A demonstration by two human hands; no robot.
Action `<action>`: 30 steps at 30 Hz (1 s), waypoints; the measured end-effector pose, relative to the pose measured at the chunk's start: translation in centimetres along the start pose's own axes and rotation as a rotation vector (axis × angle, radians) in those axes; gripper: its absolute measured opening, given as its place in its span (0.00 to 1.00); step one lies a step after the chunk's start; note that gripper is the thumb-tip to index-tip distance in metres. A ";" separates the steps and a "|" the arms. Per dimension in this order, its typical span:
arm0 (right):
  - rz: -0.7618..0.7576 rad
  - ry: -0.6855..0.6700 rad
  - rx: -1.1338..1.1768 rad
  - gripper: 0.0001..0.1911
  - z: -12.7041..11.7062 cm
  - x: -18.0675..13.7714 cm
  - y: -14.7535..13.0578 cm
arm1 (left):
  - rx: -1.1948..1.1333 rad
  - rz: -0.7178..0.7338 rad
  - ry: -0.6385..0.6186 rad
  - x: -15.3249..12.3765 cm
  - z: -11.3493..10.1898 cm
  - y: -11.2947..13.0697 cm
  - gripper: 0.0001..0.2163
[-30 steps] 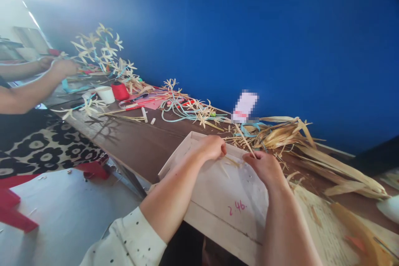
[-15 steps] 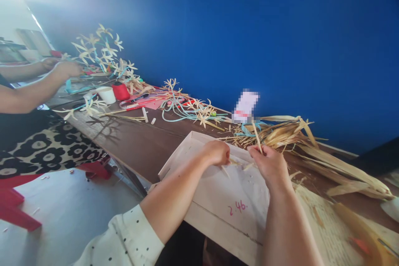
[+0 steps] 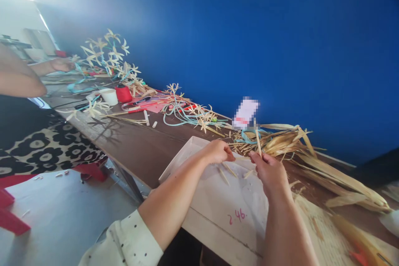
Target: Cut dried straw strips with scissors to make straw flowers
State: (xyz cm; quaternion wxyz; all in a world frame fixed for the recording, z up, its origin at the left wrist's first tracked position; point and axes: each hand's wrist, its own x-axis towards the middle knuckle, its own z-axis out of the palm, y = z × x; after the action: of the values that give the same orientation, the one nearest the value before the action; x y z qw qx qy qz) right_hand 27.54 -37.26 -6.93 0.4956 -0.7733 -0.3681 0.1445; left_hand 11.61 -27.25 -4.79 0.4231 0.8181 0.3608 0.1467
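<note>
My right hand (image 3: 270,171) is closed on a narrow pale strip (image 3: 259,144), probably dried husk, which points up from the fingers. To its left, my left hand (image 3: 220,152) is pinched over the shallow white box lid (image 3: 178,158). Something thin and pale shows by its fingertips, too small to make out. Inside the lid, between my wrists, lie several cut pale slivers (image 3: 230,169). "2.46." is written on the lid in pink. Just beyond my right hand is a heap of dried husks (image 3: 282,139).
Husk flowers (image 3: 204,116) on pale blue stems, a red thread spool (image 3: 123,93) and a white cup (image 3: 109,97) sit along the table (image 3: 140,145). A blue wall (image 3: 249,41) rises behind. At left is a co-worker's arm (image 3: 21,75); a worn paper sheet (image 3: 318,220) lies at right.
My left hand has shifted slightly right, closer to my right hand, and slivers beneath it show more fully. My right hand still holds the strip. The co-worker's near arm has moved left.
</note>
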 end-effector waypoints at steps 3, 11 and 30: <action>0.083 -0.032 0.227 0.21 0.5 -0.1 -0.2 | -0.107 -0.050 0.198 0.7 0.6 -0.3 0.13; 0.164 -0.212 0.632 0.18 1.3 -1.1 -1.7 | -0.245 0.001 0.218 0.6 1.6 0.0 0.14; 0.074 -0.159 0.675 0.19 1.4 -1.1 -2.0 | -0.625 -0.084 0.169 1.3 2.0 0.2 0.09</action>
State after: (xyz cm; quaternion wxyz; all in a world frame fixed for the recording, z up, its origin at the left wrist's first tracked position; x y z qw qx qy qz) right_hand 25.14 -36.64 -6.01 0.6874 -0.5651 -0.3087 0.3358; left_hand 13.69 -27.57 -5.93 0.6280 0.6178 0.3659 0.3002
